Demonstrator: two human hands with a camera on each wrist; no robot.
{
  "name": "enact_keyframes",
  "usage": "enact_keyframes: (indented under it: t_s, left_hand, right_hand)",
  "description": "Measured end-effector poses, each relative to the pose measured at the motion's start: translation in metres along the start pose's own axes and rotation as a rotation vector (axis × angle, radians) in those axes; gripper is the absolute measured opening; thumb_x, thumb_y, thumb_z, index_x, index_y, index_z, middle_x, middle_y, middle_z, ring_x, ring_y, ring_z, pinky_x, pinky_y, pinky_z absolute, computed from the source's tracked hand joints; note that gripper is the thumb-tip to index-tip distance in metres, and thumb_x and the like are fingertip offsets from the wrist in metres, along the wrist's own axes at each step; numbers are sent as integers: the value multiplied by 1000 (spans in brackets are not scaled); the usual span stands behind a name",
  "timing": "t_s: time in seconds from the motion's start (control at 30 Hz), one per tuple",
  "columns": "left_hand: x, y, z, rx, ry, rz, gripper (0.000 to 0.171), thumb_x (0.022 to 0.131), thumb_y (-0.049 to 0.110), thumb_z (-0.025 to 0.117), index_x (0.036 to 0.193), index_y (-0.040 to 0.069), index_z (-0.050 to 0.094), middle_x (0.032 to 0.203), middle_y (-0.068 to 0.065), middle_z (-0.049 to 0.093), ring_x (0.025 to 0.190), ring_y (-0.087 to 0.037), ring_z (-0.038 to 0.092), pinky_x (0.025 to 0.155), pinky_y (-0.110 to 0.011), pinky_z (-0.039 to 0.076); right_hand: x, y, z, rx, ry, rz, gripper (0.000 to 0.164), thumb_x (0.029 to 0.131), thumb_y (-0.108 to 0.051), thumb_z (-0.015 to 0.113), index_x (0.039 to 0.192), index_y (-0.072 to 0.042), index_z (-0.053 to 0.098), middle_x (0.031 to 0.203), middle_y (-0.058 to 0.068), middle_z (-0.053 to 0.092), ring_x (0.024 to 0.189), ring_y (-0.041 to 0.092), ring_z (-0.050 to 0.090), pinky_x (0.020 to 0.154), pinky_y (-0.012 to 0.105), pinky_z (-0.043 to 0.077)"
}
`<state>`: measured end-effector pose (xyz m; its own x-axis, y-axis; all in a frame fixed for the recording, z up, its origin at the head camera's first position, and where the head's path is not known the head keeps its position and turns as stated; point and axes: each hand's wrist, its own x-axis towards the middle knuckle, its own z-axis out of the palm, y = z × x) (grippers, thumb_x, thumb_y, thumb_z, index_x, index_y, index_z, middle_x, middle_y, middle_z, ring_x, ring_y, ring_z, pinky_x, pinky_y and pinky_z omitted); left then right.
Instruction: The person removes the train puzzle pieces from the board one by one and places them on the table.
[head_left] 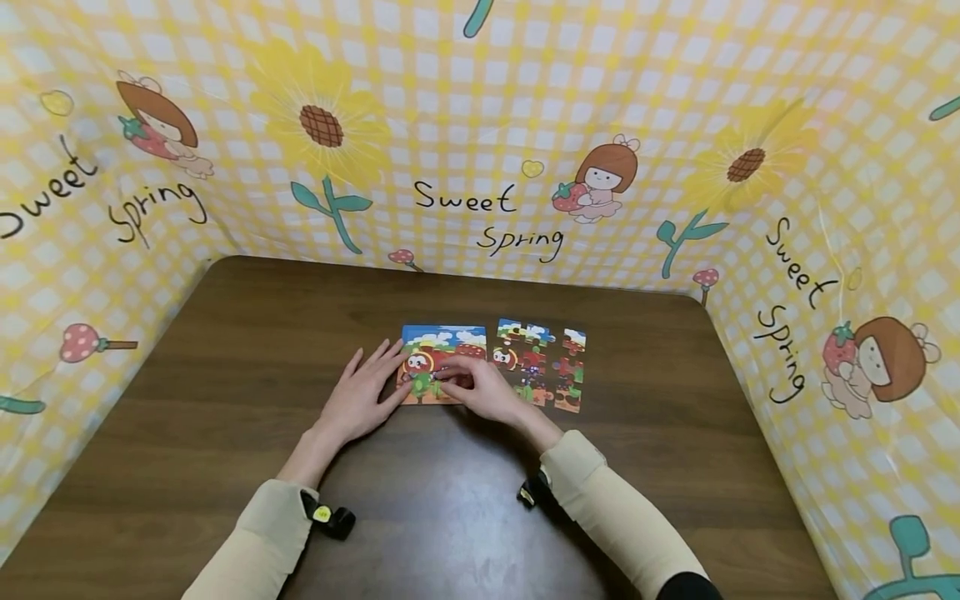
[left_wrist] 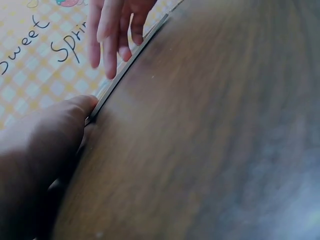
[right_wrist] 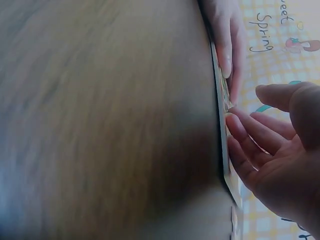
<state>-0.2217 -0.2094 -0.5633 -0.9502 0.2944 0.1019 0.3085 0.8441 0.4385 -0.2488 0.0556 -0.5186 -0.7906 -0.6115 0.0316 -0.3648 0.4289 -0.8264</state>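
Observation:
A colourful jigsaw puzzle board (head_left: pixel 459 337) lies flat on the table, picturing red cartoon figures under a blue sky. My left hand (head_left: pixel 360 397) rests along its left side with the fingers extended, the thumb (left_wrist: pixel 75 110) at the near edge. Over the middle of the board is my right hand (head_left: pixel 489 392). In the right wrist view, the fingers (right_wrist: pixel 245 137) of that hand bend slightly and touch the board's surface, while the thumb stands apart. No piece shows between them. Part of the picture is hidden under both hands.
Just right of the board lie joined puzzle pieces (head_left: pixel 534 358), partly behind my right hand. A separate column of pieces (head_left: pixel 570 371) lies farther right. The brown wooden table (head_left: pixel 300 308) is bordered by a yellow checked cloth (head_left: pixel 450 108) at the back and sides.

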Motion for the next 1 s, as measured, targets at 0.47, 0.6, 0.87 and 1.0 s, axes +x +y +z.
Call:
enact_keyframes:
  t_s: [0.47,0.6,0.87,1.0]
  left_hand:
    - [-1,1,0,-9,23,18,55,112,47,61,162,26,58,180,-9,36,171,-36,28,139,-66,9]
    - [-2,1,0,-9,16,17,55,112,47,61,163,27,57,181,-8,35,171,-36,27,139,-67,8]
    - [-2,1,-1,-6,23,20,48,116,41,54,161,26,60,180,-10,37,171,-37,28,138,-67,9]
    - [-2,1,-1,-12,20,17,47,115,40,55,159,25,62,180,-8,37,171,-36,28,139,-66,9]
  right_hand:
    - [10,4,11,144,1,64,42,104,-4,73,144,7,67,120,23,81,107,33,78,83,23,60]
    - [12,4,12,151,-14,69,46,102,-3,75,147,7,65,119,23,81,102,29,78,81,21,60]
    - [13,1,10,149,-20,84,49,100,-3,78,147,6,66,118,23,81,97,23,77,79,19,58]
    - [12,1,11,144,-13,104,49,100,-3,78,146,7,66,117,23,81,93,18,74,75,18,56]
